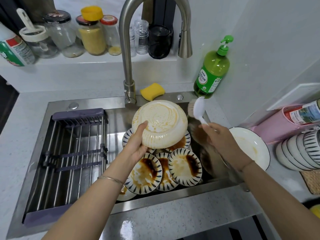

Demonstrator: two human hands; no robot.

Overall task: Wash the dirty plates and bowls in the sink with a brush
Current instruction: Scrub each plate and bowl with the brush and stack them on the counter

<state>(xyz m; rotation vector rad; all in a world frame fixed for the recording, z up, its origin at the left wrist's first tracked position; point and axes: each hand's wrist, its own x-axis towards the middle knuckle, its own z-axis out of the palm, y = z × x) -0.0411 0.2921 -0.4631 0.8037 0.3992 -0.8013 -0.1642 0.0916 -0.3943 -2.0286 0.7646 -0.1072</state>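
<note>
The bowl (160,123) was clutched by its rim in the left hand (136,146), stained underside bared, seemingly for the brush (199,109) clasped in the right hand (220,138).

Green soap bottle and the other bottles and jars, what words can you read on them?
Green dish soap bottle: label print too blurred to read.
White bottle at far left: green and red label, too blurred.
Pack in the pink holder: print too small.
Black jar lid: markings unreadable.
Nothing here reads clearly.
</note>
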